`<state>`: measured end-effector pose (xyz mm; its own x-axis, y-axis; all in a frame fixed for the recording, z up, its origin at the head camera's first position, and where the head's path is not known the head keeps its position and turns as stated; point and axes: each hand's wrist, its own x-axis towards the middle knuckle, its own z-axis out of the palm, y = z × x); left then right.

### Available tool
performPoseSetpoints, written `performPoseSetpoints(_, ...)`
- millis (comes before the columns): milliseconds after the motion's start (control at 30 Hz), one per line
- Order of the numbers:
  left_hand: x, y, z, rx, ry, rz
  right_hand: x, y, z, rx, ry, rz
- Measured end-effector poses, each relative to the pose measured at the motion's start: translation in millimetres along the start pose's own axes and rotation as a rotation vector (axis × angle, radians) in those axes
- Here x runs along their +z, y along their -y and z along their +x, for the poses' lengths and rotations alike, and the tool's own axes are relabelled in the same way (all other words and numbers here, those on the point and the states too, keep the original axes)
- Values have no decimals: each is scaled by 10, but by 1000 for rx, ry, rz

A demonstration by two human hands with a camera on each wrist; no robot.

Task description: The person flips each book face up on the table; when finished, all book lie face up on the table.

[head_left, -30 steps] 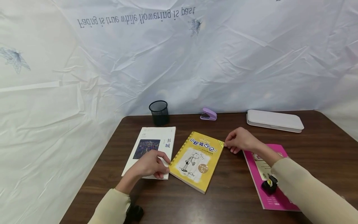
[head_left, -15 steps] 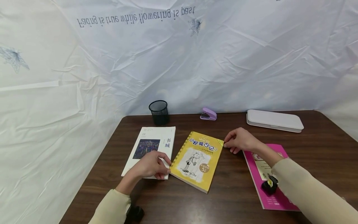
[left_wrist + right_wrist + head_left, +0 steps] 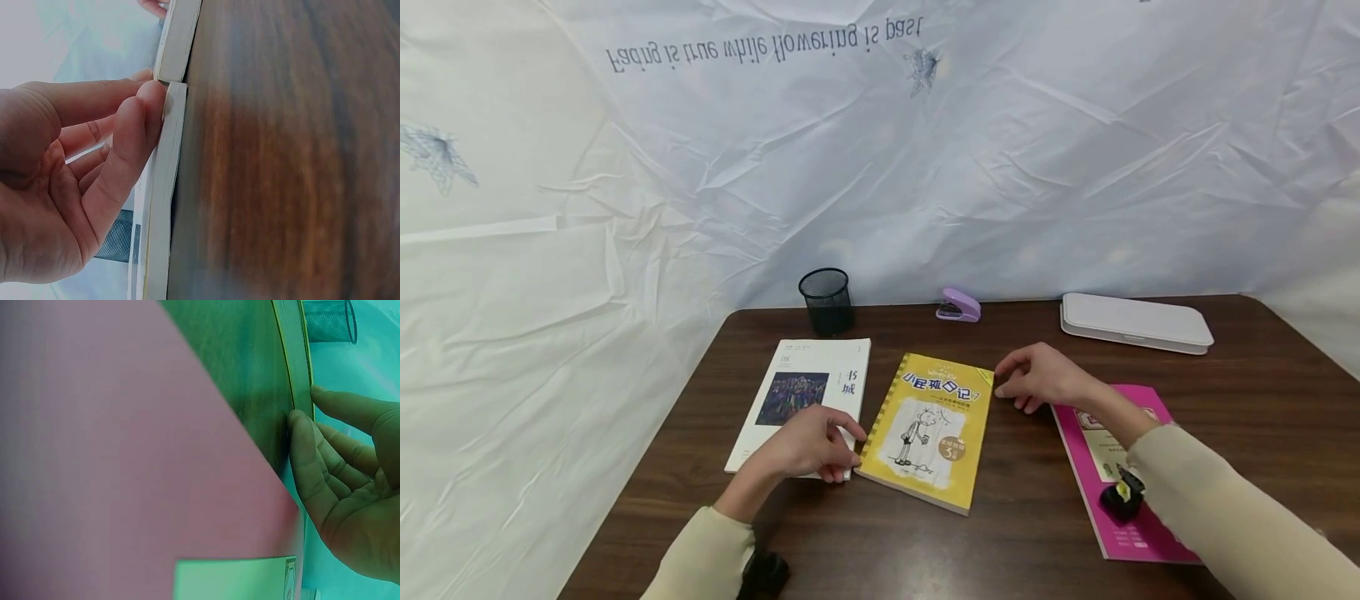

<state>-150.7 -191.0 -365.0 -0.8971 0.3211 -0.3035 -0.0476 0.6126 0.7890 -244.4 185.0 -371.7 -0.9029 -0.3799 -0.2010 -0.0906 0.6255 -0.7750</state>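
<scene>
A yellow book [image 3: 925, 425] with a cartoon boy on its cover lies slightly turned between the two hands. My left hand [image 3: 816, 442] pinches its lower left corner with thumb and index finger, over the edge of a white book [image 3: 842, 358]. In the left wrist view the yellow book's page edge [image 3: 179, 50] meets those fingertips, just beyond the white book's pages [image 3: 164, 175]. At the upper right corner, my right hand [image 3: 1041, 379] holds the yellow book's edge between thumb and index finger. A pink book [image 3: 1093, 492] lies partly beneath the right forearm.
Along the back of the dark wooden table [image 3: 1022, 550] stand a black mesh pen holder [image 3: 829, 304], a purple stapler [image 3: 960, 306] and a white case [image 3: 1135, 323]. White sheeting [image 3: 880, 183] hangs behind and at the left.
The yellow book has turned a little counterclockwise, its top shifting left and its bottom right. Right fingertips have moved slightly left with it; the left hand has edged right. Other things stay put.
</scene>
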Motion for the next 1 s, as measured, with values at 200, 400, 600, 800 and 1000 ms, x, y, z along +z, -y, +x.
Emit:
performPoseSetpoints(200,53,-34,15,15,9,25,17,5,-10,10,16,-23)
performPoseSetpoints(400,107,-75,4,30,42,33,39,24,-21,-6,39,-67)
performPoseSetpoints(600,172,-128,-16,33,83,44,72,65,-33,-36,86,-109)
performPoseSetpoints(800,218,-156,-14,45,73,62,119,115,-41,-39,108,-154)
performPoseSetpoints(1000,245,-160,-3,61,70,75,147,126,-42,-53,91,-173)
